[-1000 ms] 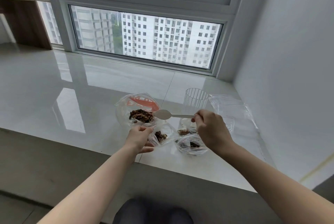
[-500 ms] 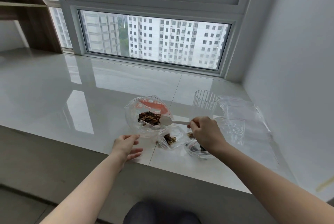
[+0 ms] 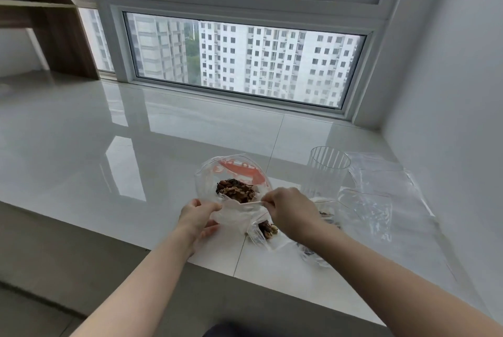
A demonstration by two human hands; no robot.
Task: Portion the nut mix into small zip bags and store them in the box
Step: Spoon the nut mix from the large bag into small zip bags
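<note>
Glossy white sill (image 3: 163,162), nut-mix bag (image 3: 234,181), clear cup (image 3: 326,170), small zip bags (image 3: 381,200)

A large clear bag (image 3: 231,181) with a red printed patch sits open at the lower middle of the frame, on the glossy white tabletop (image 3: 136,162). Brown nut mix (image 3: 236,191) is heaped inside it. In front of it a small clear zip bag (image 3: 236,214) is stretched by its top edge, pinched at its left by the left hand (image 3: 196,218) and at its right by the right hand (image 3: 291,211). Just below, a filled small bag (image 3: 266,230) of nuts lies flat. Further small filled bags (image 3: 325,215) lie partly hidden behind the right hand. Flat empty bags (image 3: 381,195) lie at the right. The box cannot be made out.
</note>
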